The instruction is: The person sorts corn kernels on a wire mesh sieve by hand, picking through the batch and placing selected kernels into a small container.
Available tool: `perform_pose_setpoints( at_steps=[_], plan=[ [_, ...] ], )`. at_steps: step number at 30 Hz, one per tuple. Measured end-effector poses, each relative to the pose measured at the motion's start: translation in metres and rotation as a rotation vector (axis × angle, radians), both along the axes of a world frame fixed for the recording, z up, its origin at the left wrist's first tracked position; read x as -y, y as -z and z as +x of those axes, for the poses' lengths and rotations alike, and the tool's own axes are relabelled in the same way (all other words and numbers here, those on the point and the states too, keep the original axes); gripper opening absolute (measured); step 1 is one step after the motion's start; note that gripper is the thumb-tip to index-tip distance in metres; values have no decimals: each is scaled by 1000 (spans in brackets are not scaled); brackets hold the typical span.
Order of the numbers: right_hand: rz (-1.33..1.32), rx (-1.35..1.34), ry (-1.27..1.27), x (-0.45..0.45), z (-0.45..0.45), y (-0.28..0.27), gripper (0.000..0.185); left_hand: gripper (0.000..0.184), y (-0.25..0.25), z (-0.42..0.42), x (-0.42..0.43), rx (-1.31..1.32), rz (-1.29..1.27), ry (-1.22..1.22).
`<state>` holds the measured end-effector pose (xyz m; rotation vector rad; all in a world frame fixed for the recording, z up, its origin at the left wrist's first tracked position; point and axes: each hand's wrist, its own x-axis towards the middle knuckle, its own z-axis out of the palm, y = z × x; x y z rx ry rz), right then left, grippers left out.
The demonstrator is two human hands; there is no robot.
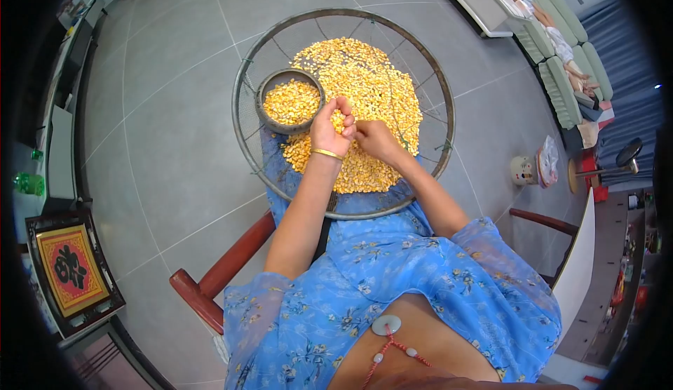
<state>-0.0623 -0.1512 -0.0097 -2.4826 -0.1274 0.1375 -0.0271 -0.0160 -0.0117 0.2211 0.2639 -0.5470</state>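
Observation:
Yellow corn kernels point(378, 88) are spread over a round mesh sieve with a dark rim point(449, 102), resting on the lap. A dark bowl point(263, 113) filled with kernels stands inside the sieve at its left. My left hand point(332, 128), with a yellow bracelet at the wrist, is cupped palm up around some kernels, just right of the bowl. Close beside its fingertips, my right hand point(374, 139) is closed over the corn with fingers pinched; what they hold, if anything, is hidden.
Red-brown wooden chair arms point(231, 253) flank the lap. A green sofa point(561, 74) with a person lying on it is at the upper right. A framed red and gold panel point(71, 269) stands at the lower left, and a round-seated stool point(629, 153) at the right.

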Motion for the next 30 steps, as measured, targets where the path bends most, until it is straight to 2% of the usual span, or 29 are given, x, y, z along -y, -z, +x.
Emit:
perform_pose_setpoints(
  at_steps=[5,9,11,12,13,16,17,19,21,23,24,27,28,29,30],
  plan=[
    [75,56,78,29,7,-15,16,17,0,1,0,-7,30,4],
    [7,66,119,33,5,-32,15,16,-4,1,0,-17,59,0],
    [-34,-52,105,39,7,-30,15,16,-7,0,0,-12,32,17],
    [22,-200,163,39,6,-39,16,15,-9,0,0,-17,38,20],
    [31,-193,161,40,6,-38,16,15,-9,-1,1,-10,46,19],
    [97,82,149,42,10,-37,13,15,-5,-3,2,-17,76,22],
    [108,86,144,36,10,-45,13,15,-4,-4,2,-12,87,17],
    [188,256,164,20,9,-70,14,16,-1,-5,4,-22,107,36],
    [234,274,111,7,8,-83,15,17,-6,-7,5,9,132,67],
    [253,240,-124,-3,10,-84,15,17,-19,-13,13,-165,276,26],
    [68,252,-167,-8,9,-89,17,17,-31,-15,20,-232,347,-43],
    [181,210,-183,-8,13,-94,20,21,-26,-19,17,-68,322,7],
    [175,159,-117,-4,15,-96,19,22,-26,-20,17,-64,322,21],
    [190,161,-151,1,20,-92,19,22,2,-13,17,32,250,49],
    [260,211,-92,6,26,-84,19,21,3,-13,17,12,217,66]
  ],
)
